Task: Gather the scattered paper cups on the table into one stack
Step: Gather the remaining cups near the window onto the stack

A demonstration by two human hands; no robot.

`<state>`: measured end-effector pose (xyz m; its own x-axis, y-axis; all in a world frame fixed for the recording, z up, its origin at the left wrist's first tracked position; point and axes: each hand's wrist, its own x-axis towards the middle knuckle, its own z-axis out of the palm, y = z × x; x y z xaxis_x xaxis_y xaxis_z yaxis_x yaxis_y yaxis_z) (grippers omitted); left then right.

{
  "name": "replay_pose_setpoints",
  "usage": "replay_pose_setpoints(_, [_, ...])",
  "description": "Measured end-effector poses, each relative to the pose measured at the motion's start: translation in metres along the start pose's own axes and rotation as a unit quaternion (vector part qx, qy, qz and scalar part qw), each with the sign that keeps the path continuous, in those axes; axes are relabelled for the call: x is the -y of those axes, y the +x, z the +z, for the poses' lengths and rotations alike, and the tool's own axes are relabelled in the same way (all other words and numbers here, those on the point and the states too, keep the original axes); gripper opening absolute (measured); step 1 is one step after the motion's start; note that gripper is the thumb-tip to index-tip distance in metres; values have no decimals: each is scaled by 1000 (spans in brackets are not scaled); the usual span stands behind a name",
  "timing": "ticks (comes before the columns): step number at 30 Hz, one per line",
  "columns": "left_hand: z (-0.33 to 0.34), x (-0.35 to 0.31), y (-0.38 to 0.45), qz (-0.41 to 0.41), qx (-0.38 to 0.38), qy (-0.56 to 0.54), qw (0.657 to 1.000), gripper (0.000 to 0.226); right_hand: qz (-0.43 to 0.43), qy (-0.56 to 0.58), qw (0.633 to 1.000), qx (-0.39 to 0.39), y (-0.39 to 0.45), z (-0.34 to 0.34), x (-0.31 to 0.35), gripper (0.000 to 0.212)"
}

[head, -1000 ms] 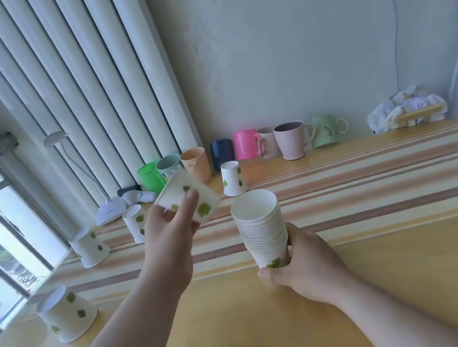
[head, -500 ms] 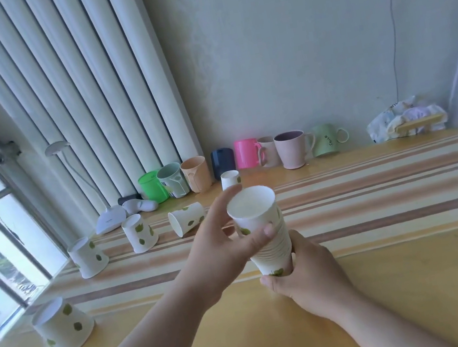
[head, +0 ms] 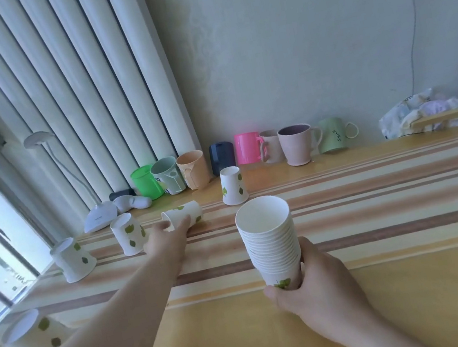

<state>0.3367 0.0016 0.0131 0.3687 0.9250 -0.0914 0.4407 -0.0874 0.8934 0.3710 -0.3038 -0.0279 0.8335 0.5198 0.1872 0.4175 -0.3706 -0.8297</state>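
My right hand point(head: 312, 287) grips the stack point(head: 271, 245) on the tabletop point(head: 393, 282); my left hand point(head: 166, 239), fingers spread, touches the tipped cup point(head: 185, 213). I should pinch gently, avoiding crushing.

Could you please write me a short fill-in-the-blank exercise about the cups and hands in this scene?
1. The right hand holds the ____ of paper cups.
2. The left hand reaches a paper cup lying on its ____.
3. The mug marked SMILE is ____.

Missing words: stack; side; green
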Motion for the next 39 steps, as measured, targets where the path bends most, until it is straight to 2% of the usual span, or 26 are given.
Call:
replay_pose_setpoints(2, [10,1,12,-20,-1,-6,1000,64,-3,-3,1000,2,0,-1,1,47])
replay_pose_setpoints(4, [19,2,12,2,-25,-9,1000,55,-2,-4,1000,4,0,-2,2,46])
replay_pose_setpoints(6, [25,6,7,34,-41,-13,998,59,-1,-3,1000,5,0,-3,3,47])
replay_pose_setpoints(9, [22,14,-2,84,-19,-25,996,62,-4,-6,1000,4,-1,-3,4,48])
replay_pose_setpoints(10, [18,16,-5,102,-4,-20,995,54,-4,-6,1000,4,-1,-3,3,47])
replay_pose_setpoints(12, [7,17,-17,137,14,3,991,23,-3,-6,1000,8,-1,-3,2,46])
replay_pose_setpoints(13, [1,15,-24,160,15,13,987,23,-1,-7,1000,9,-1,-3,2,46])
replay_pose_setpoints(17, [-22,-9,-58,207,32,-54,976,70,-3,-8,1000,8,-1,-4,4,45])
replay_pose_setpoints(20, [-41,-39,-91,253,81,-125,956,86,-4,-5,1000,10,-1,-4,3,46])
replay_pose_setpoints(22, [-50,-60,-116,293,116,-171,933,81,-3,-4,1000,13,-2,-4,3,45])
replay_pose_setpoints(26, [-62,-93,-154,345,220,-241,880,44,-6,-1,1000,13,-2,-6,5,45])
replay_pose_setpoints(28, [-65,-99,-165,351,255,-208,877,52,-7,0,1000,15,-3,-7,6,46])
replay_pose_setpoints(31, [-60,-97,-171,346,257,-115,895,83,-3,-1,1000,11,-4,-7,6,47])
replay_pose_setpoints(35, [-52,-90,-170,375,227,10,898,79,-6,4,1000,9,-6,-8,9,48])
replay_pose_setpoints(38, [-46,-82,-162,382,258,67,885,97,-6,1,1000,11,-5,-8,8,46])
replay_pose_setpoints(39, [-44,-78,-158,379,279,54,881,101,-6,2,1000,10,-4,-8,7,46])
